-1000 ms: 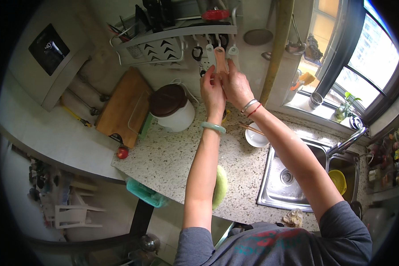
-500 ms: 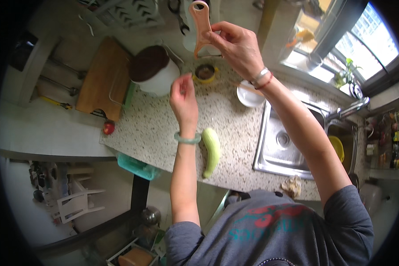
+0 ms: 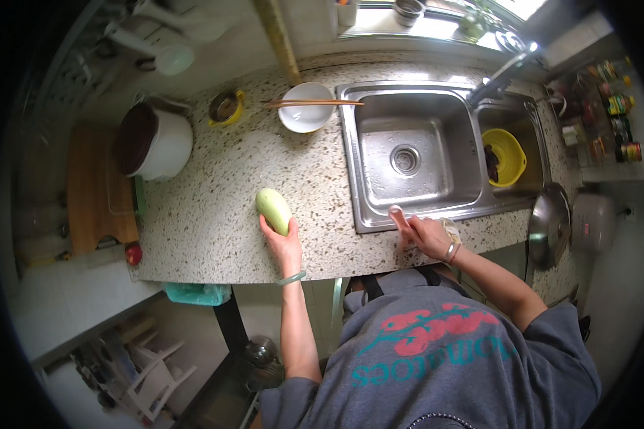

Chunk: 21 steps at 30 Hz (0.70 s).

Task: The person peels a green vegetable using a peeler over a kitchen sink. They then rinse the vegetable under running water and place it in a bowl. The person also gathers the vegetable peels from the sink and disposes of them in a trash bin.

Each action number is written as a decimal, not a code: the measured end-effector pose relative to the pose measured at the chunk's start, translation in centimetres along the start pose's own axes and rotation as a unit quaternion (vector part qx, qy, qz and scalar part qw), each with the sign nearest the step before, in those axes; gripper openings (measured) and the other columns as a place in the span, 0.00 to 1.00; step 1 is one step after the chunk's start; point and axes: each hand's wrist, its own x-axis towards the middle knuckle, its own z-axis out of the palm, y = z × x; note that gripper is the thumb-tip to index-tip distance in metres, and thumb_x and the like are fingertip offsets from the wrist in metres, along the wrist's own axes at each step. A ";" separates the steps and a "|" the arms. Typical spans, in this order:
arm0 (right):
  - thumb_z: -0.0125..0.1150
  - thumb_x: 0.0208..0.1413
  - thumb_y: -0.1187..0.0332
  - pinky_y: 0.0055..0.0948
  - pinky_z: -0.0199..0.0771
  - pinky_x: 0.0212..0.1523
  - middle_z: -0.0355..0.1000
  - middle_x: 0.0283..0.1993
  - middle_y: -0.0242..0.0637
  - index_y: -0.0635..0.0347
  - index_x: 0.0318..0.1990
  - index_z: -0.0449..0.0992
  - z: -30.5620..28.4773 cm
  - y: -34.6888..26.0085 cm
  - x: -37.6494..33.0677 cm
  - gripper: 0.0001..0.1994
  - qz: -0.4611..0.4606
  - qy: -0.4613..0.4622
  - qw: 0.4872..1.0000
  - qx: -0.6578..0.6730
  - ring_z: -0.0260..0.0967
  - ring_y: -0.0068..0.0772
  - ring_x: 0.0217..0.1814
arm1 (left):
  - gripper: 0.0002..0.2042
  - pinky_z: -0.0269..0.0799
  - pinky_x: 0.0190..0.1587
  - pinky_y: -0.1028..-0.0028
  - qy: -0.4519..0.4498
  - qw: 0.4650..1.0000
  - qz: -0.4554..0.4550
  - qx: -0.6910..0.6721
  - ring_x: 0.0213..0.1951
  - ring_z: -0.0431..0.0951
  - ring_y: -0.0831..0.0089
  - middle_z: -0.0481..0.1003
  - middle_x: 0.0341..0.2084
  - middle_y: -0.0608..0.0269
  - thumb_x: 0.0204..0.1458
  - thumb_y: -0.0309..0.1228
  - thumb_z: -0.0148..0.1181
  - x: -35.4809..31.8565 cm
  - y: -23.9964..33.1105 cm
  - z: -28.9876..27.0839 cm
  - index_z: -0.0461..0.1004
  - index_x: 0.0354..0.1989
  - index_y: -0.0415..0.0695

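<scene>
The left hand (image 3: 285,244) is on the speckled bench (image 3: 215,214) and has its fingers closed around the near end of a pale green squash (image 3: 274,210). The squash lies flat on the bench, and the rest of it points away from the hand. The right hand (image 3: 423,234) is well apart from the left one, off to its right. It holds a peeler with a pale handle (image 3: 399,217); the fingers are curled around it at the front edge of the steel sink (image 3: 408,154). I cannot tell if the peeler touches the sink edge. Past the right hand, the sink bowl has a round drain in the middle. Further right of that hand, a yellow bowl (image 3: 506,154) sits in a smaller sink part, and a tap (image 3: 499,77) reaches over from the far side. A round metal lid (image 3: 549,225) lies to the right of the right hand. Beyond the left hand stands a white bowl (image 3: 304,114) with chopsticks (image 3: 311,104) laid across its top. To the left of the left hand is a big white pot with a brown lid (image 3: 150,139), and a wooden board (image 3: 96,189) lies further left. A small red thing (image 3: 132,253) sits by the near corner of the board.
</scene>
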 end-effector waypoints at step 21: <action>0.53 0.63 0.56 0.16 0.49 0.15 0.66 0.23 0.22 0.56 0.34 0.71 -12.7 5.2 7.0 0.13 0.187 0.268 0.675 0.661 0.53 0.10 0.16 | 0.26 0.74 0.33 0.67 -0.484 0.676 -0.329 -0.448 0.32 0.73 0.71 0.72 0.33 0.60 0.59 0.57 0.44 -9.0 17.3 20.4 0.68 0.50 0.45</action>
